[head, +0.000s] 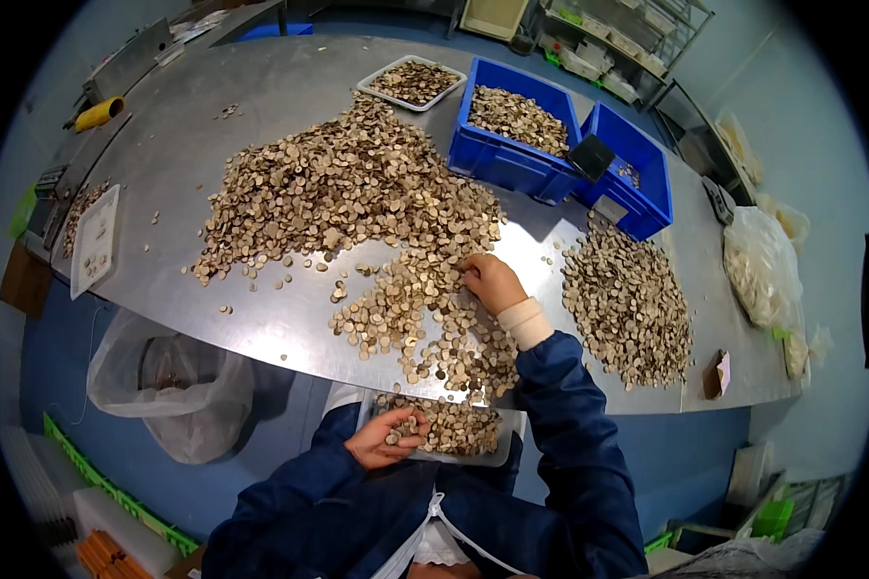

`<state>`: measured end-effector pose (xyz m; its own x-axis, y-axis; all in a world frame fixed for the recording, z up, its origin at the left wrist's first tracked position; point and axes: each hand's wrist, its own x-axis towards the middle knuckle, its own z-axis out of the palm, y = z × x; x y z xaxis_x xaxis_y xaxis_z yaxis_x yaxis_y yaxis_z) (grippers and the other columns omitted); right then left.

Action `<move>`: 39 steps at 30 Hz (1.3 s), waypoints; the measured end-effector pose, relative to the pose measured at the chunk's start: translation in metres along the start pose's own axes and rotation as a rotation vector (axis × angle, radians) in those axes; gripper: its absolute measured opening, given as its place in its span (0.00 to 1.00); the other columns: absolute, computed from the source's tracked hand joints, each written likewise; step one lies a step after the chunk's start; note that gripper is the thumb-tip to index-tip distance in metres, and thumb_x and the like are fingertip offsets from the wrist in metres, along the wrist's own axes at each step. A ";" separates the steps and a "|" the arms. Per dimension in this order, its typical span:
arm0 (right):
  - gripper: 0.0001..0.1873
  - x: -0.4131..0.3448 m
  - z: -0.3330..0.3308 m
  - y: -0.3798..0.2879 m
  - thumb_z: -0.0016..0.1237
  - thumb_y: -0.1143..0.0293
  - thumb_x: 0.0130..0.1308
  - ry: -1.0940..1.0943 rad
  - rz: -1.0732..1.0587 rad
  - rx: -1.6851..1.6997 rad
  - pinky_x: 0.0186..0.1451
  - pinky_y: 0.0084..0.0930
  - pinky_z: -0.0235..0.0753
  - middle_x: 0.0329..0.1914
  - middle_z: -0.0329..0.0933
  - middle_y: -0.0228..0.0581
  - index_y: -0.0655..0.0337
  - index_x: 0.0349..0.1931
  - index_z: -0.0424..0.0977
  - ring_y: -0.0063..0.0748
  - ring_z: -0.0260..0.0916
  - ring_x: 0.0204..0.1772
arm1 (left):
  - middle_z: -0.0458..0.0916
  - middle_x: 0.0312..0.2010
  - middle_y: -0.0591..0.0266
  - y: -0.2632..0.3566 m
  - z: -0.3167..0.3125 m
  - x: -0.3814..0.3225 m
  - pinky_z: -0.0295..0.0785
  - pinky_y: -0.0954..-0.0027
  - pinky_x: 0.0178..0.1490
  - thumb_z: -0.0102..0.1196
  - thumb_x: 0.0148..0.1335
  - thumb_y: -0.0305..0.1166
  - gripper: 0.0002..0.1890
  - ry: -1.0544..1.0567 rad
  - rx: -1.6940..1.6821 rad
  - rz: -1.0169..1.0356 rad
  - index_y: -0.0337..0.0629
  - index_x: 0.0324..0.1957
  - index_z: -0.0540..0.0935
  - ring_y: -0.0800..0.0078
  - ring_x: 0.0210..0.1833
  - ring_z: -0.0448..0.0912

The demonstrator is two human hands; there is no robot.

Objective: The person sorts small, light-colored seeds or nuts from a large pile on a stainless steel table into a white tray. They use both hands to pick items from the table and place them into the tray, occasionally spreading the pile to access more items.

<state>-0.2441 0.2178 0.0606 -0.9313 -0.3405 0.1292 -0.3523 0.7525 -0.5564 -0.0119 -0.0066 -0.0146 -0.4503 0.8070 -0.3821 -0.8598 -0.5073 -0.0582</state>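
Note:
My left hand is cupped palm up, with several small round dried slices resting in its fingers. It is over the left part of a clear plastic tub on my lap, which holds more slices. On the steel table, my right hand reaches down with thumb and fingers bent together at the edge of a loose spread of slices. Whether a slice is between those fingertips is hidden. Beyond lies a large heap of beige-brown slices, and the spread runs from it to the table edge.
A blue crate of slices and a second blue crate with few pieces stand behind. A white tray holds slices. Another heap lies right, near plastic bags. A lined bin stands below left.

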 end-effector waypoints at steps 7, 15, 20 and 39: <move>0.07 -0.017 -0.007 -0.002 0.54 0.70 0.57 -0.094 0.060 0.045 0.41 0.36 0.75 0.33 0.76 0.48 0.63 0.32 0.75 0.48 0.75 0.37 | 0.72 0.37 0.60 0.002 -0.003 -0.001 0.53 0.86 0.12 0.41 0.74 0.38 0.14 -0.029 0.011 -0.005 0.38 0.43 0.74 0.84 0.18 0.62; 0.07 -0.118 -0.017 -0.111 0.55 0.69 0.63 -0.496 -0.186 0.348 0.42 0.34 0.75 0.36 0.75 0.43 0.60 0.39 0.75 0.44 0.77 0.40 | 0.70 0.39 0.57 0.002 0.000 0.003 0.55 0.87 0.11 0.43 0.73 0.39 0.14 -0.002 0.012 -0.020 0.37 0.44 0.75 0.80 0.24 0.66; 0.09 -0.076 -0.011 -0.060 0.53 0.68 0.63 -0.075 -0.159 0.103 0.43 0.38 0.75 0.38 0.74 0.46 0.59 0.41 0.77 0.52 0.75 0.40 | 0.70 0.39 0.57 0.001 0.009 0.000 0.55 0.87 0.11 0.42 0.73 0.40 0.15 0.044 0.039 -0.016 0.37 0.43 0.74 0.80 0.24 0.66; 0.08 -0.044 0.009 -0.024 0.49 0.69 0.61 -0.198 -0.181 0.113 0.44 0.37 0.75 0.37 0.76 0.48 0.58 0.38 0.79 0.50 0.75 0.40 | 0.72 0.39 0.56 0.001 -0.001 0.002 0.55 0.86 0.11 0.43 0.73 0.38 0.13 0.007 -0.004 -0.005 0.39 0.43 0.74 0.80 0.23 0.66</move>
<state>-0.1936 0.2098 0.0614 -0.8142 -0.5752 0.0784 -0.4885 0.6058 -0.6280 -0.0131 -0.0057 -0.0162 -0.4445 0.8072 -0.3883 -0.8609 -0.5048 -0.0639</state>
